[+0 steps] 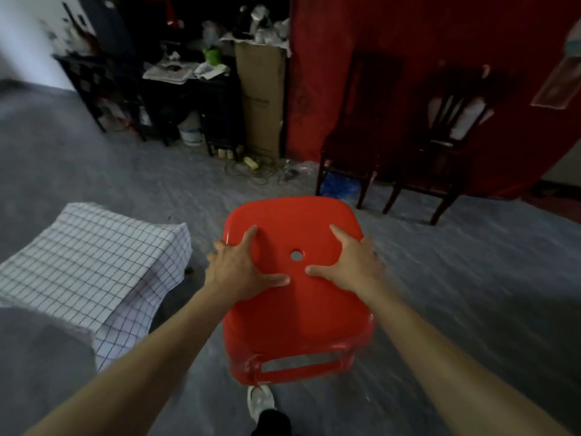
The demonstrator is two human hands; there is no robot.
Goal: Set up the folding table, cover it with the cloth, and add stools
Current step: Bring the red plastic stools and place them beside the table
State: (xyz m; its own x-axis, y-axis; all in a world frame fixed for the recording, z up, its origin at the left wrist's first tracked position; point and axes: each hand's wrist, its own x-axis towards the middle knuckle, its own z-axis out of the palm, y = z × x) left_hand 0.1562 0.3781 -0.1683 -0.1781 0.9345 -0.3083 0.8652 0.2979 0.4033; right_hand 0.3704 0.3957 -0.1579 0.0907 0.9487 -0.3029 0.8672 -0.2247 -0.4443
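A red plastic stool (298, 313) with a round hole in its seat is held in front of me, above the floor. My left hand (239, 269) grips the seat's left edge, thumb on top and fingers wrapped round the rim. My right hand (352, 262) grips the right edge the same way. To the left stands the folding table (94, 262), covered by a white cloth with a dark grid pattern that hangs over its edges.
Two dark wooden chairs (440, 146) stand against a red wall at the right. A tall cardboard box (261, 99) and cluttered dark shelves (176, 89) are at the back. Cables lie on the grey concrete floor (471, 278). My shoe (259, 401) shows below the stool.
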